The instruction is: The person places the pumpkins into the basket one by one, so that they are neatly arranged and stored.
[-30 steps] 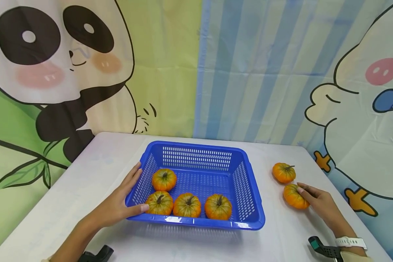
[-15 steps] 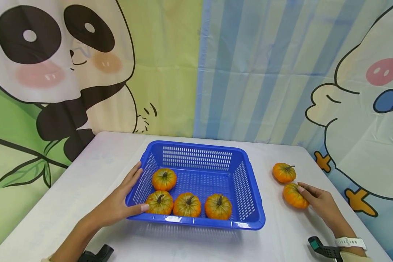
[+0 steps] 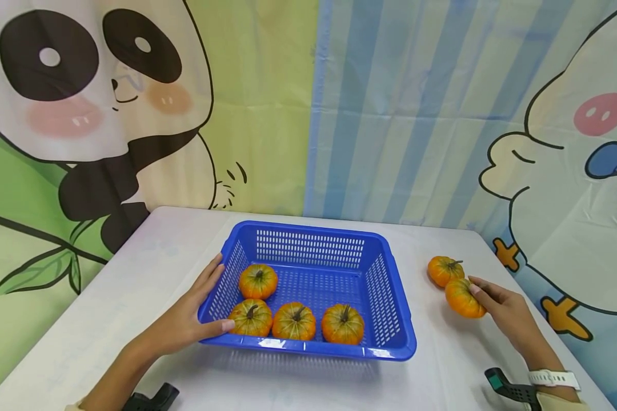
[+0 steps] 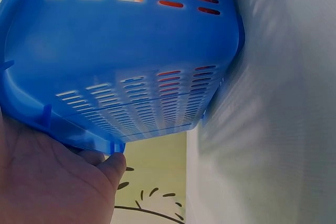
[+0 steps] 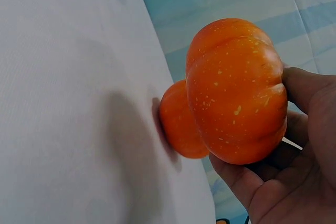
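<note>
- At near edge: shows left black device (image 3: 151, 398) beside left wrist; shows right black device (image 3: 511, 389) and white wristband (image 3: 552, 378) at right wrist.
- At left hand (image 3: 187, 319): spreads fingers wide along left rim of blue basket (image 3: 319, 279); lays thumb over near-left corner, tip just beside near-left pumpkin (image 3: 250, 319).
- Inside blue basket, near side: holds near-left pumpkin and near-centre pumpkin (image 3: 293, 322) side by side, with near-right pumpkin (image 3: 342, 325) across a small gap. Shows stems upward.
- Inside blue basket, farther back: holds far-left pumpkin (image 3: 258, 282) just behind near-left pumpkin.
- At right hand (image 3: 509, 311): grips held pumpkin (image 3: 463, 299) between thumb and fingers, right of blue basket. In right wrist view, shows held pumpkin clear of white bench (image 3: 149, 274), with shadow cast on surface.
- Just beyond held pumpkin: rests far-right pumpkin (image 3: 442, 269) on white bench, stem pointing right. Contact between both pumpkins: cannot tell.
- Behind white bench: hangs printed backdrop, with panda figure (image 3: 46, 57) on yellow-green at left, blue-striped section (image 3: 391, 114) at centre, white cartoon figure (image 3: 560, 245) at right.
</note>
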Demonstrator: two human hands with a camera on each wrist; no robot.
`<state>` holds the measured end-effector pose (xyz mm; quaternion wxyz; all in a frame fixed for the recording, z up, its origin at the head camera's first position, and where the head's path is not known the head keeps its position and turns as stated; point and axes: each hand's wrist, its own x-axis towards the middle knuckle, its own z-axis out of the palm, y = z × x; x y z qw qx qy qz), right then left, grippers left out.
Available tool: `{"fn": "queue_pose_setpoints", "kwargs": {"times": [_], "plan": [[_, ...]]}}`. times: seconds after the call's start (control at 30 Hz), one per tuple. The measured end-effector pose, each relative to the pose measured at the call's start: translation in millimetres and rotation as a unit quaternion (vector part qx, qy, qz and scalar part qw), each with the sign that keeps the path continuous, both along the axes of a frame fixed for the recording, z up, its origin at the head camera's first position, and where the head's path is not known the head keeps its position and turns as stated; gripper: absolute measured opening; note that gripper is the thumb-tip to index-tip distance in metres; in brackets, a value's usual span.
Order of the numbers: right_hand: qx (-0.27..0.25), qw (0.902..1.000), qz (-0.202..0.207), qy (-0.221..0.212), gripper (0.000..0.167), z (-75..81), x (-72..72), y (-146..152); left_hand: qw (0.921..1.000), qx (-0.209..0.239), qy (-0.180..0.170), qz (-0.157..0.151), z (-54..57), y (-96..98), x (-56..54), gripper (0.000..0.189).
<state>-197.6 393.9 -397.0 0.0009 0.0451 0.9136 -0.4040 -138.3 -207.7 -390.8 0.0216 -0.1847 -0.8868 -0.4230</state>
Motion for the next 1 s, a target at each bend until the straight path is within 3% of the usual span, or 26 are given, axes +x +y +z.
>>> {"fn": "queue_pose_setpoints", "kwargs": {"times": [0.43,1.0], "plan": [[-0.003,0.9999,0.009,0.010,0.077,16.3,-2.1,-20,1.0000,0.003,-0.003,-0.004,1.6,0.5,-0.4,0.100],[-0.009,0.9936,0.066,0.092,0.061,34.6,-1.4,-47,1.0000,0.006,0.001,0.000,0.9,0.4,1.5,0.100]]}}
